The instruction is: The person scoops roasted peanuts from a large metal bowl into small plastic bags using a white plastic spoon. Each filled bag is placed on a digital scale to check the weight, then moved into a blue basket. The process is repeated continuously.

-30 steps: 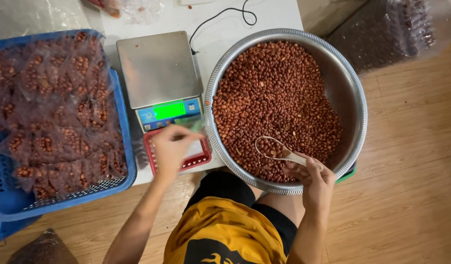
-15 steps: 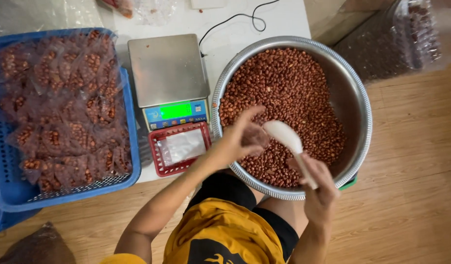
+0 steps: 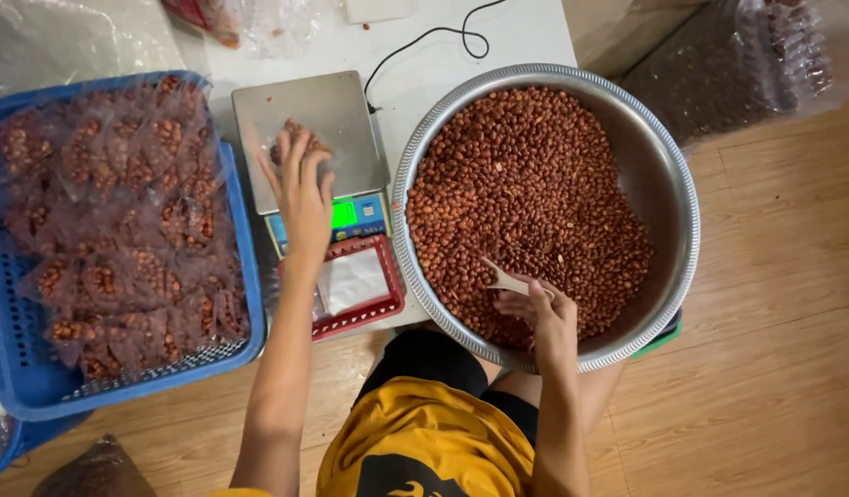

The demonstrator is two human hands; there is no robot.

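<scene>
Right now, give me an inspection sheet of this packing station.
Surface: white tabletop on a wooden floor.
Job's things: steel bowl of red-brown nuts; digital scale; small bag of nuts on its pan.
Clutter: blue crate of filled bags; red tray of clear bags.
Hands: left hand on the small bag; right hand holds a white scoop in the nuts.
Cables: black cord behind the scale.
Surroundings: large bags of nuts, upper right.
</scene>
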